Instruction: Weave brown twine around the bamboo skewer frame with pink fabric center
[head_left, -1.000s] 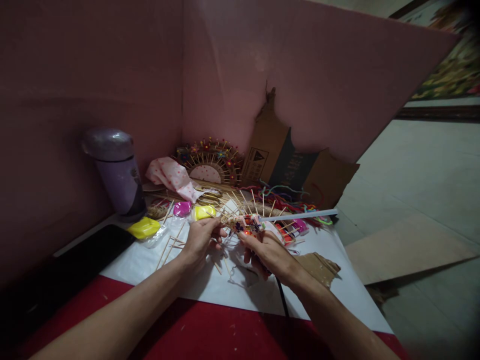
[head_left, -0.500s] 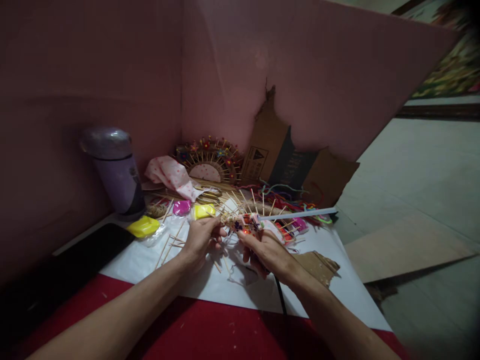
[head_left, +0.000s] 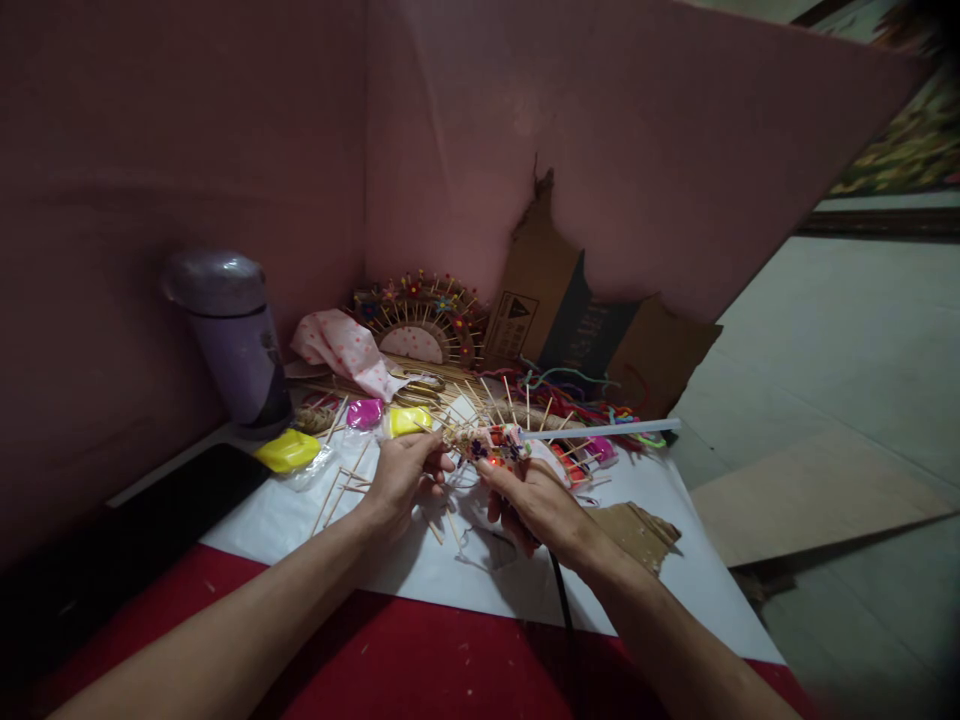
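My right hand (head_left: 536, 495) is wrapped round a patterned hot glue gun (head_left: 495, 442), its small red light lit. A long translucent glue stick (head_left: 607, 430) juts from its rear to the right, and a black cord (head_left: 562, 592) runs down below. The nozzle end lies close to my left fingertips. My left hand (head_left: 409, 470) is closed in a pinch at the left end of a half-round stick craft (head_left: 527, 400), whose thin wooden sticks fan upward behind the gun. Gun and fingers hide much of that piece.
Behind stands a finished-looking half-round craft (head_left: 412, 345) with small flowers. Torn cardboard (head_left: 600, 320) leans on the pink wall. Dotted cloth (head_left: 345, 350), scissors (head_left: 424, 383), yellow clay packets (head_left: 289, 453), loose sticks (head_left: 341, 490), coloured pipe cleaners (head_left: 547, 385), a purple bottle (head_left: 240, 350) and a black phone (head_left: 202, 480) surround the hands.
Both hands keep nearly the same position and grip. The glue gun and its glue stick have shifted very slightly to the right.
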